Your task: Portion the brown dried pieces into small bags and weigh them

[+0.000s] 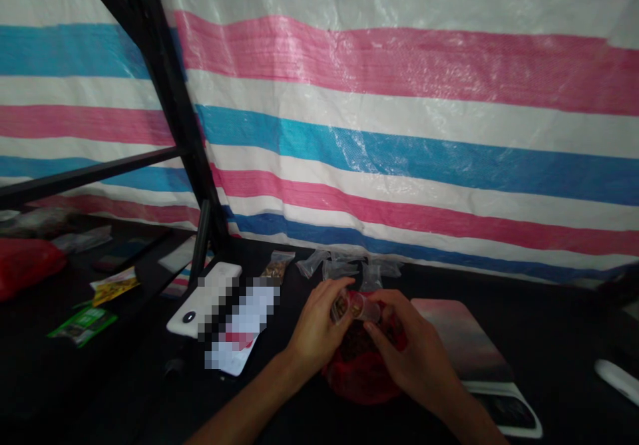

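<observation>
Over a red bag (362, 377) of small brown pieces, my two hands meet. My left hand (319, 322) is closed round a small clear bag (340, 306) with brown bits inside. Fingers of my right hand (414, 338) pinch a small translucent cup (368, 309), tilted so that its mouth faces the clear bag; brown bits show at its mouth. The cup and the bag's opening are close together, and whether they touch is hard to tell.
Behind my hands lie several clear plastic bags (339, 270) and a filled bag (278, 265). A scale (504, 402) sits at right, a white device (207, 298) and a phone (249, 325) at left. A black frame post (174, 99) rises at left before striped sheeting (399, 126).
</observation>
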Action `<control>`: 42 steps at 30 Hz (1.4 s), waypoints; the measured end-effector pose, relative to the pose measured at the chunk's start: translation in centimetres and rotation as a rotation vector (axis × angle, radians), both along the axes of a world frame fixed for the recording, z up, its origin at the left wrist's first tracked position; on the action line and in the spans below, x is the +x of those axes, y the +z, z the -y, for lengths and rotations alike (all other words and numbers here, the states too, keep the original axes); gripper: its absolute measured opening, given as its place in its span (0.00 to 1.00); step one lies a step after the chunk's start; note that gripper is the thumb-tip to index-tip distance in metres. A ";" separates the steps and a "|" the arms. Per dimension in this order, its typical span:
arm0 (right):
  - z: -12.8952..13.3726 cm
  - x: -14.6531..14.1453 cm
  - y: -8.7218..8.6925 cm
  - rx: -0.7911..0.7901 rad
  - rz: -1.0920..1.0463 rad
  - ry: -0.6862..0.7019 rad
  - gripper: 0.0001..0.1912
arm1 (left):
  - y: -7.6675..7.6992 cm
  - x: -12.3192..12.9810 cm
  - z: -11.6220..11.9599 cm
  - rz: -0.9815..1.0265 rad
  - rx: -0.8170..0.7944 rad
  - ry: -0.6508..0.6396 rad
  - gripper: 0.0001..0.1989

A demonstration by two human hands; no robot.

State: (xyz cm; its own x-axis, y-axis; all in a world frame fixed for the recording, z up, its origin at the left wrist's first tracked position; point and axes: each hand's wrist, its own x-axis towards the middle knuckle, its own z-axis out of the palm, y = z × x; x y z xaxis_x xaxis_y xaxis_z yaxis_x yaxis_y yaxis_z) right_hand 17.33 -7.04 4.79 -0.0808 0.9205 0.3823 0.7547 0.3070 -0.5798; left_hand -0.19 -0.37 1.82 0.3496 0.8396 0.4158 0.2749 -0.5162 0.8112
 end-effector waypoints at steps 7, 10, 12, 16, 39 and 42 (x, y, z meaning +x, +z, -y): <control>0.1 1.4 1.1 -0.059 0.237 0.102 0.11 | 0.2 -0.1 0.2 0.112 -0.038 0.032 0.08; -0.1 1.8 1.2 -0.068 0.293 0.118 0.19 | 1.3 -0.2 0.4 0.287 -0.143 0.030 0.07; -0.3 1.7 1.0 -0.043 0.257 0.116 0.22 | 2.4 -0.4 0.4 0.428 -0.246 -0.021 0.09; 0.0 0.5 0.0 0.013 0.122 0.091 0.22 | 4.3 -0.8 1.0 0.579 -0.401 -0.242 0.16; 1.2 -3.2 0.0 -0.090 -0.236 0.076 0.15 | 3.8 -1.2 3.3 0.162 -0.167 -0.561 0.39; 0.8 -0.5 1.4 -0.038 -0.215 -0.055 0.20 | 3.2 -1.5 2.7 0.144 -0.022 -0.406 0.37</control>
State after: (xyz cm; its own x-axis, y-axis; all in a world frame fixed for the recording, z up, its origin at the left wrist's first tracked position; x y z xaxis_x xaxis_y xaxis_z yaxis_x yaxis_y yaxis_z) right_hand 16.87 -7.86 6.24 0.0495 0.9353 0.3504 0.6279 0.2437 -0.7391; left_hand -1.66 -3.07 4.99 0.5931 0.6554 0.4676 -0.0632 -0.5411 0.8386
